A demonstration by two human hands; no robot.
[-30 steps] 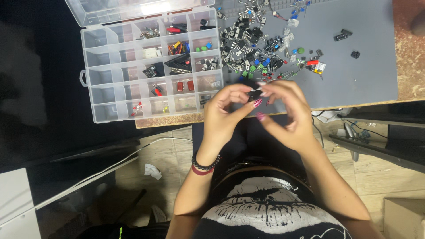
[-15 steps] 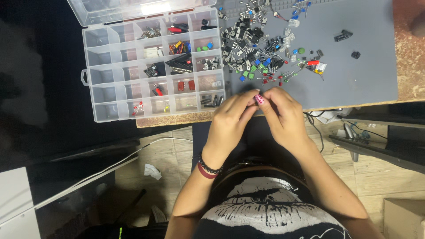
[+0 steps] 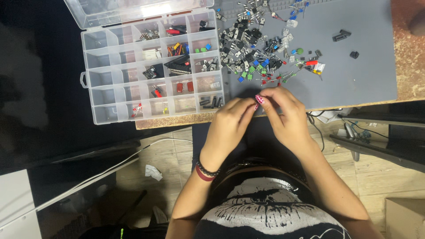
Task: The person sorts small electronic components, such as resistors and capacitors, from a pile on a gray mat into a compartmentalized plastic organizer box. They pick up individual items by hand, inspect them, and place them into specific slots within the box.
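The fingertips [image 3: 259,99] of both hands were pinched close together, and something very small seemed to sit between them, but it was too hidden to tell what it was. The left hand [image 3: 230,121] and the right hand [image 3: 285,117] met just at the near edge of the flat grey work mat [image 3: 354,84], likely so that a dropped bit would land on the mat and not the floor. Near the hands, on the mat, lay a big messy pile of tiny black, green, blue and red electronic parts [image 3: 261,48], close enough to pick from. Just left of the pile sat a clear plastic box with many little compartments [image 3: 150,66], its lid open, with some parts already sorted inside. A few small black pieces [image 3: 341,35] lay well apart on the mat's far right side.
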